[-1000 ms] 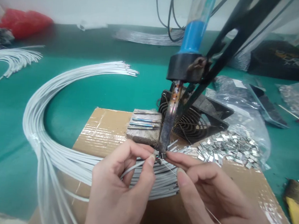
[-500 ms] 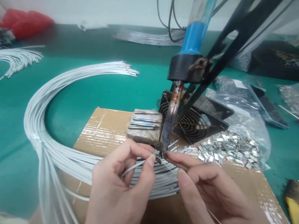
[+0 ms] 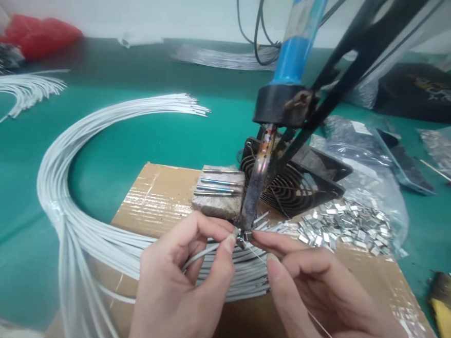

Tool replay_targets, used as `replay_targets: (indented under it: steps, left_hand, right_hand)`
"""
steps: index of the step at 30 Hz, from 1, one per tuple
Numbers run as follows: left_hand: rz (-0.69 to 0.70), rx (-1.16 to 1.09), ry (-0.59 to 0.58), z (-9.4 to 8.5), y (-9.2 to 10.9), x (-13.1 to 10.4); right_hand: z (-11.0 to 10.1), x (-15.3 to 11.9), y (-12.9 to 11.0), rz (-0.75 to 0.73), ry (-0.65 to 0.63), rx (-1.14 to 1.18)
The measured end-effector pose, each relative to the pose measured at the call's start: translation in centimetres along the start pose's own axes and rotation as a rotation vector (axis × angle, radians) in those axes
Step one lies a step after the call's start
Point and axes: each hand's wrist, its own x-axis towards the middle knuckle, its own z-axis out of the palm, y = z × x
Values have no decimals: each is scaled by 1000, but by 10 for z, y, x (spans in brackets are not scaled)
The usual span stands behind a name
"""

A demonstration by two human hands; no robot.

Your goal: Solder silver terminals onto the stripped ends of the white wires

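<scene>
Head view, single frame: left hand (image 3: 178, 289) low centre, thumb and forefinger closed in a pinch on the end of a thin white insulated wire (image 3: 204, 251); wire end held at the dark, discoloured tip of the fixed blue-handled soldering iron (image 3: 255, 191); iron hangs tip-down from a black metal stand arm (image 3: 357, 49); right hand (image 3: 317, 294) opposite, thumb and forefinger closed on a small silver metal clip (image 3: 248, 236) pressed against the same tip; fingertips of both hands almost touching at the joint; thin bare solder wire (image 3: 315, 322) runs from the joint down across the right hand toward the lower right edge, how it is held cannot be told.

Bundle of long white wires (image 3: 72, 199) curves in a wide arc from beneath the hands, round the left, to free ends at upper centre; part of it sleeved in clear plastic; it lies over a tape-covered brown cardboard box (image 3: 149, 200) on the green work mat (image 3: 146, 132); grey cleaning sponge block (image 3: 218, 191) with several thin metal rods on top sits just left of the iron tip; black round-grilled fan (image 3: 297, 184) directly behind the tip; heap of small silver metal clips (image 3: 345, 223) spills from a clear plastic bag to the right of the fan; second, smaller fan of white wires (image 3: 26, 88) at far left, well apart; red plastic bag (image 3: 38, 32) at back left, blurred.
</scene>
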Motion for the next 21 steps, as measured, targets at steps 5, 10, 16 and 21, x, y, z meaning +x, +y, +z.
replay_targets:
  steps: [5, 10, 16, 21]
  left_hand:
    - [2, 20, -9, -2, 0, 0]
    - [-1, 27, -15, -3, -1, -2]
    - [-7, 20, -15, -1, -2, -1]
    - [-7, 15, -10, -1, -1, -1]
  right_hand:
    - [1, -1, 0, -4, 3, -6]
    - [-6, 4, 5, -25, -21, -24]
    - [-10, 6, 7, -45, -68, -70]
    - [-3, 1, 2, 12, -9, -44]
